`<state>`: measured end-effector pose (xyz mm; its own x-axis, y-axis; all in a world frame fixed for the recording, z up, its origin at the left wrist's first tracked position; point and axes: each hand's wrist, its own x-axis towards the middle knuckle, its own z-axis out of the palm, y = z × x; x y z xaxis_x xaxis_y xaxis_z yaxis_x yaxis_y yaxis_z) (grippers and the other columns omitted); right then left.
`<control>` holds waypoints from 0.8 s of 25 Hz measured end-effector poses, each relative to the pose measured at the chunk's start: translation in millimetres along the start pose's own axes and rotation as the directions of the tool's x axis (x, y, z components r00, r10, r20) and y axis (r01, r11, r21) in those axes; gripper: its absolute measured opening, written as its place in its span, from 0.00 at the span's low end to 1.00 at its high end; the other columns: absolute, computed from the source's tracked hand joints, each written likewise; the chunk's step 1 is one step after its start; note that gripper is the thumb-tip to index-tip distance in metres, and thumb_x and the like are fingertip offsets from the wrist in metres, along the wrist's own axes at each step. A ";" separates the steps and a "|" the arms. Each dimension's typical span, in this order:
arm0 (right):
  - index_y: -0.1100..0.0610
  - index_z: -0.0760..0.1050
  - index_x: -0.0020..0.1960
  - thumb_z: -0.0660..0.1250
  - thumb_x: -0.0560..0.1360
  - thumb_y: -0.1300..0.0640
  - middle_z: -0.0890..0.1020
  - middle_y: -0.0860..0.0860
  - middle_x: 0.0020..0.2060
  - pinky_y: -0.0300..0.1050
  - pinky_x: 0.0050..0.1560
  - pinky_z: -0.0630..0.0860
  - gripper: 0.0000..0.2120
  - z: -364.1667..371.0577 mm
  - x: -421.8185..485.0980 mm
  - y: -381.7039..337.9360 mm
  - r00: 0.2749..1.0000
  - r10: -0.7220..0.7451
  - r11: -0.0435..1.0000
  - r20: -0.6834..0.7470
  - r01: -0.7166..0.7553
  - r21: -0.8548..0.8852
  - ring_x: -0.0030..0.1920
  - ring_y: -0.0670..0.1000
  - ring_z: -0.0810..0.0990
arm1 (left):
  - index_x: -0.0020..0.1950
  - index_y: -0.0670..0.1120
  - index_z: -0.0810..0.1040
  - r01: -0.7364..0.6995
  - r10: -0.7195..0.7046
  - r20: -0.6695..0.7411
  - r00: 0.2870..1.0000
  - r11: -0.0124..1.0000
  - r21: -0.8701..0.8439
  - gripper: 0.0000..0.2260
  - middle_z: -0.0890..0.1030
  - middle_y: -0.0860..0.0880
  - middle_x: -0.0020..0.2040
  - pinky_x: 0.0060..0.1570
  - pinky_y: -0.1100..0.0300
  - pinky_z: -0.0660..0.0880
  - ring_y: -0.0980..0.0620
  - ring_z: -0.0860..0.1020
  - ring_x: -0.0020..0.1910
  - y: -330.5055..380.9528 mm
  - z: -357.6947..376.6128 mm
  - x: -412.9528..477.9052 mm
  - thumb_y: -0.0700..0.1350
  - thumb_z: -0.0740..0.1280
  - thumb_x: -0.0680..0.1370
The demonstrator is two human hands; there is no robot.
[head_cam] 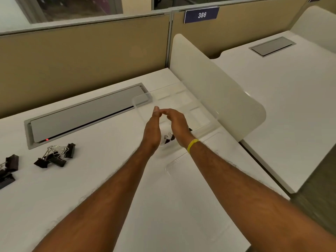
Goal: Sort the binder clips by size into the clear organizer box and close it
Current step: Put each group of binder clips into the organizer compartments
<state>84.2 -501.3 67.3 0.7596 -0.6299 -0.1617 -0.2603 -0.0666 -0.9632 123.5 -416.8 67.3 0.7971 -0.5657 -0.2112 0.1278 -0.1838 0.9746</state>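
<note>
Two hands reach forward together over a clear organizer box (181, 104) that sits on the white table (91, 179), pushed up against a white side divider (218, 88). The left hand (152, 131) has its thumb raised, and the right hand (177, 124), with a yellow band (193, 145) at the wrist, curls its fingers (166, 112) toward that thumb; whether they grip anything I cannot tell. Between the wrists, a few small black binder clips (168, 139) lie in the box's near compartment. The clear lid (190, 160) lies open, flat on the table nearer the person. More binder clips lie well to the left: one pile (54, 155) near a grey cable hatch (87, 113), another (8, 170) at the picture's edge.
</note>
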 end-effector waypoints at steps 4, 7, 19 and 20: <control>0.50 0.80 0.57 0.54 0.80 0.54 0.80 0.45 0.60 0.45 0.67 0.68 0.17 -13.7 -8.6 -2.2 0.998 -0.023 0.999 -0.056 0.020 -0.039 0.64 0.46 0.74 | 0.76 0.49 0.64 -0.010 0.010 0.007 1.000 0.999 -0.051 0.30 0.66 0.52 0.75 0.68 0.61 0.56 0.56 0.63 0.74 -10.7 -23.0 -6.5 0.65 0.50 0.80; 0.52 0.80 0.60 0.55 0.81 0.55 0.80 0.45 0.60 0.37 0.62 0.69 0.16 -15.9 -27.3 -5.0 0.999 -0.038 0.998 -0.038 0.036 -0.045 0.61 0.45 0.75 | 0.76 0.49 0.65 -0.043 0.043 -0.009 0.999 0.999 0.001 0.29 0.67 0.53 0.74 0.67 0.63 0.56 0.57 0.64 0.73 -9.1 -43.2 -29.1 0.63 0.50 0.80; 0.52 0.65 0.74 0.65 0.79 0.49 0.62 0.50 0.76 0.43 0.73 0.56 0.26 51.2 -132.2 22.1 0.954 -0.122 0.894 0.272 0.225 -0.387 0.76 0.48 0.59 | 0.77 0.51 0.60 -0.058 0.107 -0.023 0.994 0.698 0.714 0.38 0.62 0.51 0.77 0.74 0.48 0.57 0.50 0.59 0.77 -57.6 -155.8 -151.8 0.73 0.50 0.74; 0.51 0.63 0.75 0.65 0.78 0.48 0.60 0.49 0.77 0.43 0.73 0.54 0.28 60.5 -139.2 25.7 0.941 -0.133 0.849 0.312 0.271 -0.453 0.77 0.48 0.56 | 0.78 0.51 0.58 -0.054 0.108 -0.019 0.994 0.630 0.775 0.40 0.61 0.50 0.78 0.74 0.47 0.56 0.49 0.57 0.77 -65.5 -167.4 -163.3 0.74 0.47 0.73</control>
<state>7.8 -368.6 52.1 0.9353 -0.3420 -0.0907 -0.2854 -0.5778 -0.7647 83.7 -177.8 50.4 0.8173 -0.5669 -0.1032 -0.4195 -0.7082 0.5679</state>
